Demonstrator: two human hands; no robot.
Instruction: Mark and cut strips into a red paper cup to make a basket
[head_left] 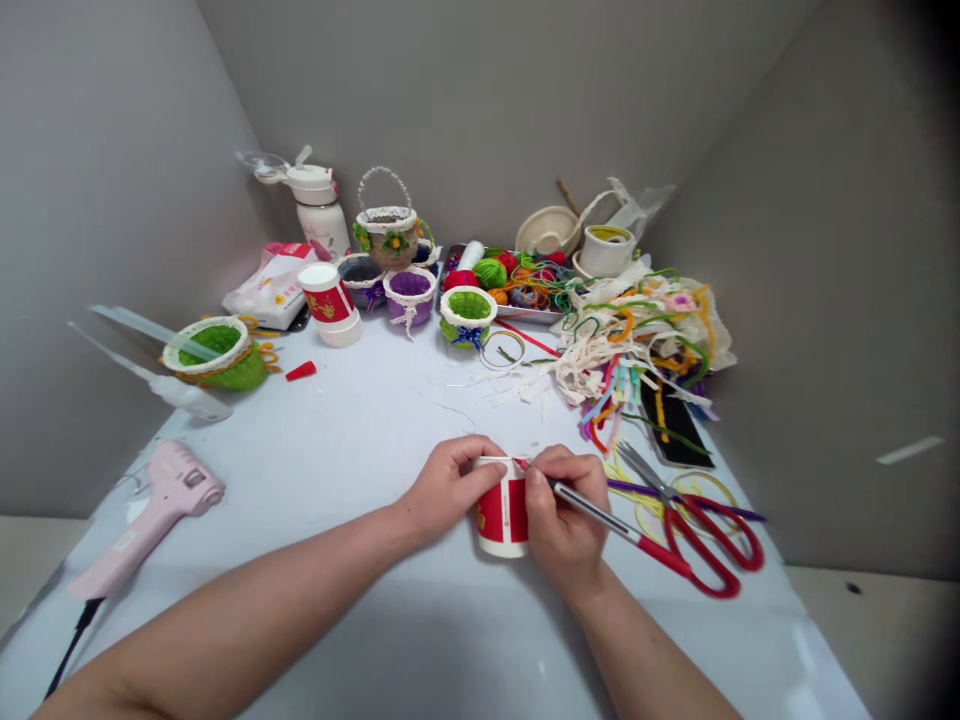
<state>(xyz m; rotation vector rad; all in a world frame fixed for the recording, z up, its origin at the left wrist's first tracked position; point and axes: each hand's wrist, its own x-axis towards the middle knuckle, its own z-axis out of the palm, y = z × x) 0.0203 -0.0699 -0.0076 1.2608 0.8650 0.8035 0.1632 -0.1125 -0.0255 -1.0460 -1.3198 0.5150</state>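
Left hand [450, 485] gripping paper cup [501, 520], steadying it on table. Right hand [566, 515] clutching scissors [675, 545], tip seemingly piercing rim just beside thumb. Keeping cup pinned, blade angled away from fingers.

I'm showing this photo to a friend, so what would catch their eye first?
Front and centre, the left hand steadies a red and white paper cup while the right hand works at its rim with red-handled scissors. Behind and to the right lies a bright tangle of pipe cleaners and lace; a pink glue gun lies far left.
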